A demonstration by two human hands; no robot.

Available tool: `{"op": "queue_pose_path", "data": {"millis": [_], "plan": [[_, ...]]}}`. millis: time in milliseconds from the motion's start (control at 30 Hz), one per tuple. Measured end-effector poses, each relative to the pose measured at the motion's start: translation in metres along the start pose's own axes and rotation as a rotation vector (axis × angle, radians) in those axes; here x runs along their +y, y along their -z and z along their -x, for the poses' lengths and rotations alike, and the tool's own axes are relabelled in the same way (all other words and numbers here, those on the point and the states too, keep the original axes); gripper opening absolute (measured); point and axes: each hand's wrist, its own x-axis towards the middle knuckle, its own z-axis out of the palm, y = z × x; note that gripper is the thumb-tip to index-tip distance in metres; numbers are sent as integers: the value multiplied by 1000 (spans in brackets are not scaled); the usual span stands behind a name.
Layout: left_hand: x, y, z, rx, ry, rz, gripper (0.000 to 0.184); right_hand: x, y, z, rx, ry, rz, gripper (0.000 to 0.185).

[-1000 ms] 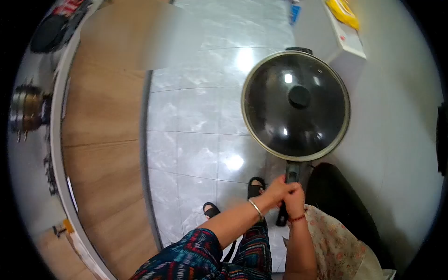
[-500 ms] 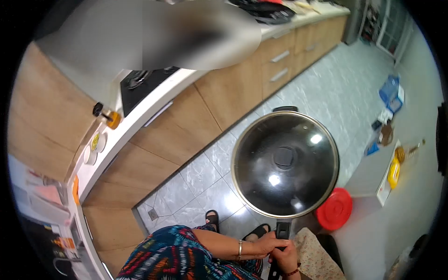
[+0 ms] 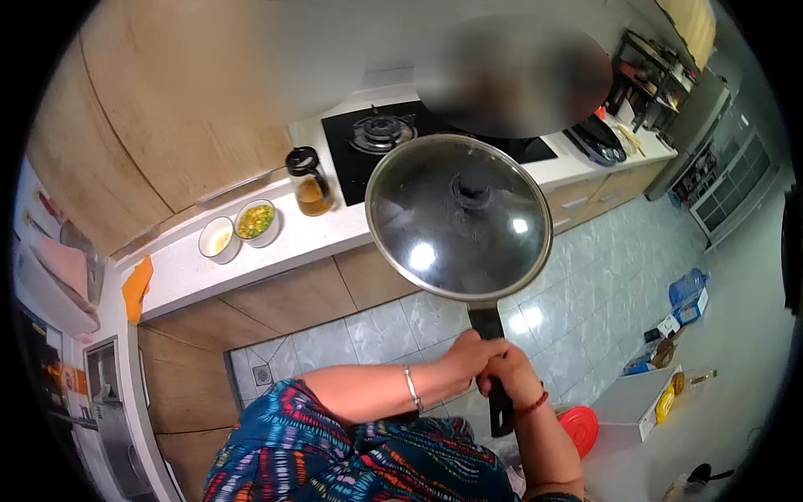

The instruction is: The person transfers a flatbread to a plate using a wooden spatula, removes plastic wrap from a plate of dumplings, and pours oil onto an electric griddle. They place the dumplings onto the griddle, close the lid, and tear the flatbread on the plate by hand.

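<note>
A large wok with a glass lid (image 3: 456,243) is held up in front of me, its long black handle (image 3: 500,412) pointing back at my body. My left hand (image 3: 471,360), silver bracelet at the wrist, is closed round the handle near the pan. Just behind it and overlapping it, my right hand (image 3: 514,378), with a red bracelet, grips the same handle. The lid's dark knob (image 3: 471,191) is on top; whatever the wok contains cannot be made out. Beyond the lid is the black gas stove (image 3: 347,171), with a bare burner (image 3: 382,131) showing at the left.
On the white counter (image 3: 297,251) stand an oil jug (image 3: 309,188), a bowl of chopped green and yellow food (image 3: 255,223) and a white bowl (image 3: 219,240). An orange cloth (image 3: 136,289) hangs at the corner. A red lid or bucket (image 3: 579,431) is at the lower right.
The lidded wok has moved from over the floor up towards the stove and left, now overlapping the stove's edge. My view has turned towards the counter. Both hands still hold the handle.
</note>
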Motion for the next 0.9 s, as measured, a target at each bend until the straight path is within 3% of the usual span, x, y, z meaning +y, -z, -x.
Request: {"op": "queue_pose_path", "data": {"millis": [167,367,467,900], "plan": [[83,53,-9,-41,-87,37,27,-57,-50,-69,-57,38,-71,8],[159,95,-59,42,-189,48,28,-105,-58,-171,-280,162,-29,16],[196,110,-90,70,-233,89,29,-135,-62,-212,-265,138,-52,12],[274,172,-181,247,-195,95,22,-191,-71,-340,-319,104,-105,11]]}}
